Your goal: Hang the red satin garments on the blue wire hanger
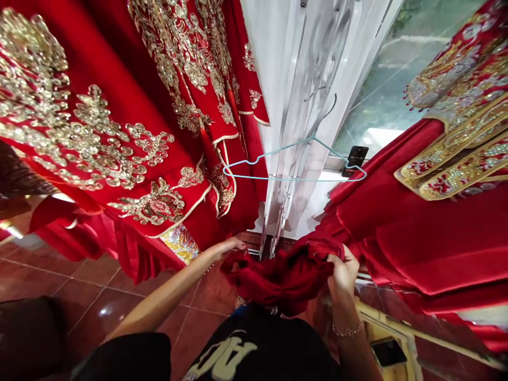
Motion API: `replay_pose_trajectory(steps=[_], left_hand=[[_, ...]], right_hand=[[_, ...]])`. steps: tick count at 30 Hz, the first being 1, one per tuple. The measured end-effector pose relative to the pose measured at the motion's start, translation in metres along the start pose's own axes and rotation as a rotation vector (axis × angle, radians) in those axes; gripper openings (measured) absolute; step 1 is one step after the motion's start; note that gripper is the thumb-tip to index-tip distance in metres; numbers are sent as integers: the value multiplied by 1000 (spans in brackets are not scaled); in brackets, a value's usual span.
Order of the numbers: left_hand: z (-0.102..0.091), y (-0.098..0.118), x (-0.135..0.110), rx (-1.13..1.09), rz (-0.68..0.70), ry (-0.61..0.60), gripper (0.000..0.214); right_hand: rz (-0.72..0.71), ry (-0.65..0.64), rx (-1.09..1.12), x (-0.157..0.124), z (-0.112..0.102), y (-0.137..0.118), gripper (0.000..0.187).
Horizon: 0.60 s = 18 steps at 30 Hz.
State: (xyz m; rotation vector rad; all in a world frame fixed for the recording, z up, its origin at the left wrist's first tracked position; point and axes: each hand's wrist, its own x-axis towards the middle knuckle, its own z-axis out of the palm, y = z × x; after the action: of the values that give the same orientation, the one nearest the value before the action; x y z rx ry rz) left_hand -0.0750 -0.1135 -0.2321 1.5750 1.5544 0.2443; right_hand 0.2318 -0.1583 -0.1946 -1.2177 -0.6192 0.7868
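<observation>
A bunched dark red garment [283, 280] hangs between my two hands in front of my body. My left hand [230, 245] closes on its upper left edge, though the fingertips are partly hidden. At the other end, my right hand [343, 267] grips the gathered cloth with the thumb on top. What kind of garment it is cannot be made out from the folds. Beyond it, an unoccupied light blue wire hanger [293, 179] hangs in front of a white panel, touched by neither hand.
Red gowns with gold beading [154, 209] hang on the left. More embroidered red clothing [436, 238] hangs on the right. A phone showing a timer [357, 154] stands by the window. Another dark phone [389, 352] lies low on a yellowish wooden frame [413, 344]. The floor is reddish tile [95, 296].
</observation>
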Motion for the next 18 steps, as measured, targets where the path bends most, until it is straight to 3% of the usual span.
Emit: replay_pose_trajectory(steps=[3,6,8,11,14,18], left_hand=[[10,6,-16,-255,78,-21,32],[32,22,-27,-804,201,-124,40],[48,37,-30,-1030,274,-211,47],[64,61,-33,-891,362,-161,45],[69,73,-36,-711,415,-166,43],[69,71,-36,-811,389,-234,68]], right_hand=[[56,30,82,-17,19,-4,11],[152,-59,180,-36,40,-9,19],[211,-109,237,-48,53,-13,23],[288,-94,297,-64,66,-18,22],[391,-36,354,-77,71,-23,23],[479,-26,403,-87,67,-24,31]])
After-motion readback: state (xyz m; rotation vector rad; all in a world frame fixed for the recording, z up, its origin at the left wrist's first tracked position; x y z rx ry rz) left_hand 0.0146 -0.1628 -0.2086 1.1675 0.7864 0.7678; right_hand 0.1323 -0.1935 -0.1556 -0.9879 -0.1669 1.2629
